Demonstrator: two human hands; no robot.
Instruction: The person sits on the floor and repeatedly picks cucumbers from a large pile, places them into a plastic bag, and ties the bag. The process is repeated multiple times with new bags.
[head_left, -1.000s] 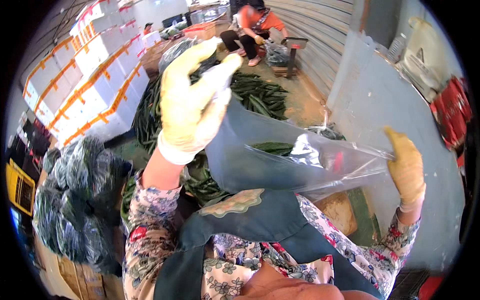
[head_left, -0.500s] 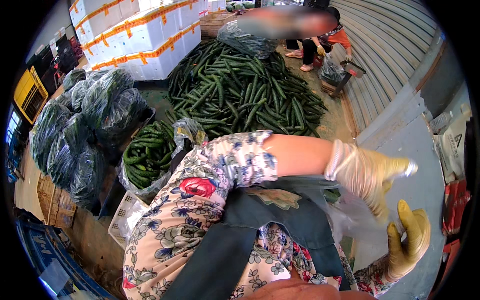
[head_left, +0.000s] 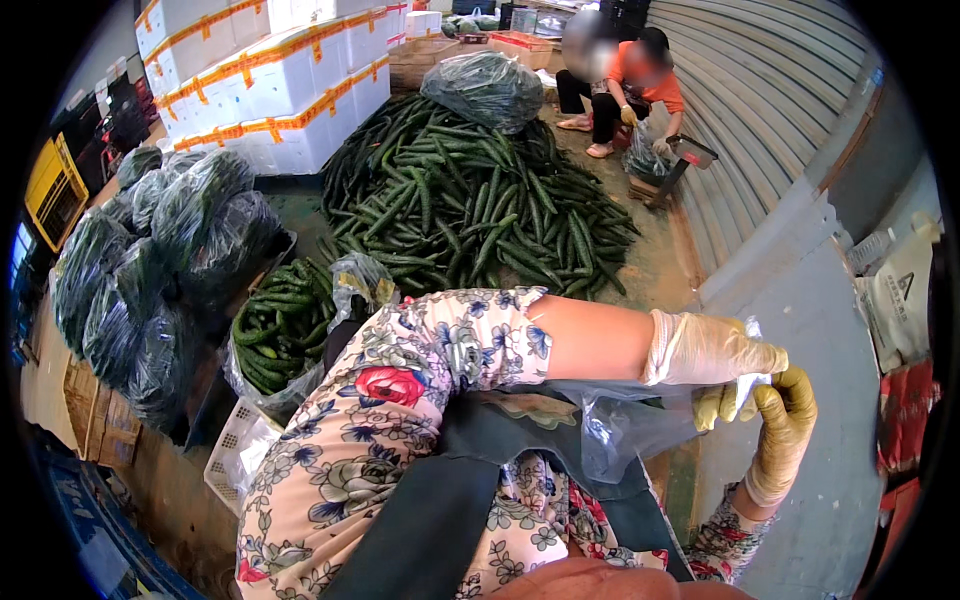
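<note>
Head view: arm (head_left: 595, 342) stretched rightward, left grip (head_left: 718, 350) clenched on clear bag (head_left: 615, 428); right grip (head_left: 785, 432) curled, hold unclear.

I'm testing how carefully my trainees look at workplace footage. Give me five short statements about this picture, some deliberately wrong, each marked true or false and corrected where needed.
1. The gloved left hand is beside the yellow-gloved right hand. True.
2. The stacked white boxes with orange tape stand right of the large heap of long, dark green cucumbers. False: they stand to its left.
3. Thin, clear plastic film shows just below the bare left forearm in the picture. True.
4. The yellow slatted plastic crate is near the picture's right edge. False: it is near the left edge.
5. The white perforated plastic basket is nearer the wearer than the heap is. True.
</note>
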